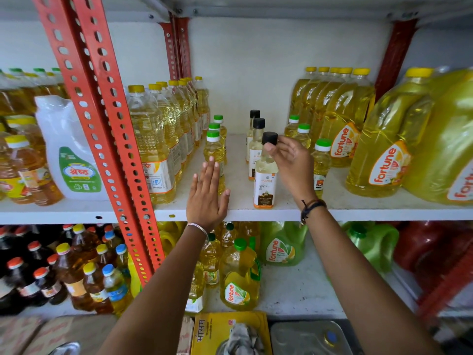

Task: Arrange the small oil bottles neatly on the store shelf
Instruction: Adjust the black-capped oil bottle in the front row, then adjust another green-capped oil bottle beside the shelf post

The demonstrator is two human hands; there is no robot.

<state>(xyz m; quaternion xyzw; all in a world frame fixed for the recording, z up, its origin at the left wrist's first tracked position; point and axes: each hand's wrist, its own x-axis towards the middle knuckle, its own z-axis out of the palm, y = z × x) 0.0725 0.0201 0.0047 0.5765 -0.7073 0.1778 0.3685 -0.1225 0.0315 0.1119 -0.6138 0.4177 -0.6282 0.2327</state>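
On the white shelf stand three black-capped coconut oil bottles in a row; the front one is near the shelf edge. My right hand pinches its black cap with fingertips. Left of them, a row of three small green-capped yellow oil bottles runs front to back. My left hand is flat and open, fingers touching the front one of that row. Three more small green-capped bottles stand to the right, behind my right hand.
Tall yellow-capped oil bottles crowd the left of the shelf beside a red perforated upright. Large Fortune jugs fill the right. Bare shelf lies between the small rows. Lower shelf holds more bottles.
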